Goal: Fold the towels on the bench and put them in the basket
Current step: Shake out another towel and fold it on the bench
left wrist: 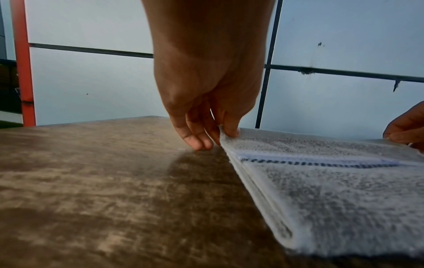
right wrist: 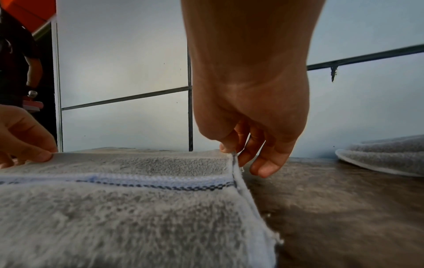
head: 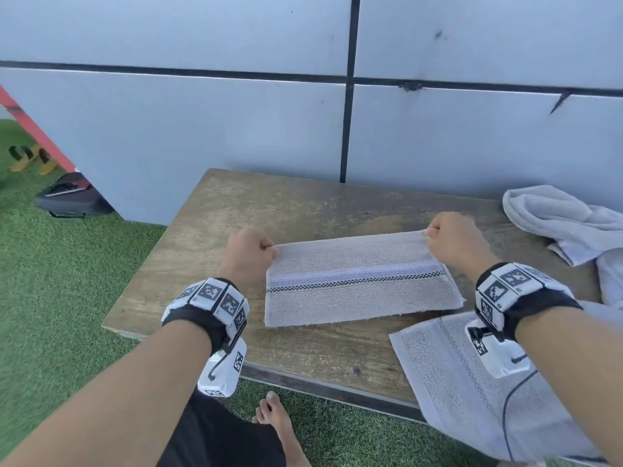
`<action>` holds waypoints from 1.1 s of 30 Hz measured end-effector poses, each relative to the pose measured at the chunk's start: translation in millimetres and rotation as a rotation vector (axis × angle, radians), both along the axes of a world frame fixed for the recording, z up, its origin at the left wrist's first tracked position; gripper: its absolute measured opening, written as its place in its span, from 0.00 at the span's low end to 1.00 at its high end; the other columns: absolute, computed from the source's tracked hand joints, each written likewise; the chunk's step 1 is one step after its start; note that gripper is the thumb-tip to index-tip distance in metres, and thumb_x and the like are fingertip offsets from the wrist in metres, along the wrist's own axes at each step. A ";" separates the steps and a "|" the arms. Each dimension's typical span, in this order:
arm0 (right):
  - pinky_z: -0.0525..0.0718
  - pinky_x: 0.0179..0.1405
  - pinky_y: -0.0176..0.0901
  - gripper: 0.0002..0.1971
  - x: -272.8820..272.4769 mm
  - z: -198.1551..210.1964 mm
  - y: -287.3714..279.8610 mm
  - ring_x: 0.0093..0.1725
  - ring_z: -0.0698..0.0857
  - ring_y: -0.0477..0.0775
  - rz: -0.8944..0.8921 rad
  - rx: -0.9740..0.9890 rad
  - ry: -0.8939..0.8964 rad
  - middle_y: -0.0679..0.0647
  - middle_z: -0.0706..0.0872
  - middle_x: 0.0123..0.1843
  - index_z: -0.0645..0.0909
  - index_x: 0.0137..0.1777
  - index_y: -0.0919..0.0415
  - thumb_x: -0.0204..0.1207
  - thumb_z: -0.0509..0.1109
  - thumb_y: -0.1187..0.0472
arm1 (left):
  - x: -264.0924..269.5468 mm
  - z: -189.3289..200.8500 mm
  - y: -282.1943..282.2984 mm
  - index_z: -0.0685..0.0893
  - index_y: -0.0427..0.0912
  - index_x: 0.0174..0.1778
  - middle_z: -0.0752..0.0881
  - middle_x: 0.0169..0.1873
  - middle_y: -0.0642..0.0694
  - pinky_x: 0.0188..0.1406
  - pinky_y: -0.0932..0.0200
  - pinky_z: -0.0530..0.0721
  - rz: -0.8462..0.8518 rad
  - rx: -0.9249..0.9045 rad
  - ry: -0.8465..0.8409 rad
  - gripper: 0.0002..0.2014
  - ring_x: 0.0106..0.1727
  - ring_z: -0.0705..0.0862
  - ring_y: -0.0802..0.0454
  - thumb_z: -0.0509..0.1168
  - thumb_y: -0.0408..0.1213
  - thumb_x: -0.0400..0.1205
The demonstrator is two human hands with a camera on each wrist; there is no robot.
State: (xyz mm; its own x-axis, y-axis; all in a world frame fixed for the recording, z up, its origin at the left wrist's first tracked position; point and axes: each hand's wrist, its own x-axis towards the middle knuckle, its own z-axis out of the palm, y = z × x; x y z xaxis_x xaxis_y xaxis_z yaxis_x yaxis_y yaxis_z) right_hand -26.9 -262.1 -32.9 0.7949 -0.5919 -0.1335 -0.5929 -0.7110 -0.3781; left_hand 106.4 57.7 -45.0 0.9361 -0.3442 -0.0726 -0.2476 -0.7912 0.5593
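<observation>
A folded grey towel [head: 360,291] with a pale blue band and a dark checked stripe lies on the wooden bench [head: 269,210]. My left hand [head: 251,252] pinches its far left corner, thumb on top of the towel [left wrist: 332,190] and fingers [left wrist: 197,137] beneath. My right hand [head: 451,237] pinches the far right corner between thumb and fingers [right wrist: 263,163], and that edge of the towel [right wrist: 114,217] is lifted slightly. No basket is in view.
A crumpled white towel [head: 566,224] lies at the bench's far right [right wrist: 385,157]. Another grey towel [head: 451,375] hangs over the front right edge. A panelled wall [head: 236,112] stands directly behind. Green turf [head: 60,264], a black case [head: 70,200] and my bare foot [head: 273,412] are on the ground.
</observation>
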 end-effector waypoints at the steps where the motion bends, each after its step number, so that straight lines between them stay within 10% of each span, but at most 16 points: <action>1: 0.87 0.48 0.55 0.11 0.6 -3.4 -0.4 0.44 0.87 0.63 0.002 0.001 0.013 0.56 0.90 0.58 0.83 0.37 0.59 0.81 0.65 0.63 | 1.3 -3.6 -0.7 0.89 0.32 0.38 0.90 0.36 0.35 0.31 0.51 0.84 -0.004 -0.002 -0.005 0.10 0.31 0.80 0.49 0.71 0.35 0.82; 10: 0.82 0.59 0.54 0.10 -4.2 -22.8 -7.9 0.59 0.84 0.61 0.022 0.011 -0.074 0.54 0.87 0.57 0.83 0.61 0.54 0.83 0.68 0.53 | 7.0 -11.1 0.7 0.90 0.46 0.45 0.86 0.37 0.49 0.37 0.59 0.82 0.006 -0.024 0.019 0.03 0.39 0.84 0.54 0.75 0.39 0.79; 24: 0.87 0.42 0.51 0.08 -6.4 -25.9 0.3 0.40 0.86 0.64 0.087 -0.145 -0.067 0.62 0.86 0.38 0.88 0.43 0.62 0.81 0.69 0.62 | 0.3 -8.2 -4.9 0.91 0.43 0.58 0.89 0.47 0.42 0.45 0.57 0.78 -0.036 0.091 -0.102 0.10 0.46 0.84 0.47 0.73 0.39 0.82; 33: 0.86 0.43 0.53 0.03 -6.3 -8.4 12.4 0.40 0.84 0.63 0.128 -0.183 0.040 0.62 0.82 0.44 0.79 0.46 0.64 0.81 0.67 0.65 | -4.2 4.7 -14.3 0.86 0.35 0.41 0.84 0.38 0.44 0.38 0.52 0.83 -0.085 0.269 -0.064 0.09 0.39 0.83 0.46 0.69 0.37 0.84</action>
State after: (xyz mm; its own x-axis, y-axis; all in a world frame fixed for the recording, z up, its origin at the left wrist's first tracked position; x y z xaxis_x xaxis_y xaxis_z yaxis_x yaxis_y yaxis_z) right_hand -33.1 -249.8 -41.2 0.8615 -0.5034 -0.0656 -0.5049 -0.8363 -0.2138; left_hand 102.2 43.3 -40.3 0.9104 -0.3978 -0.1134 -0.3472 -0.8840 0.3132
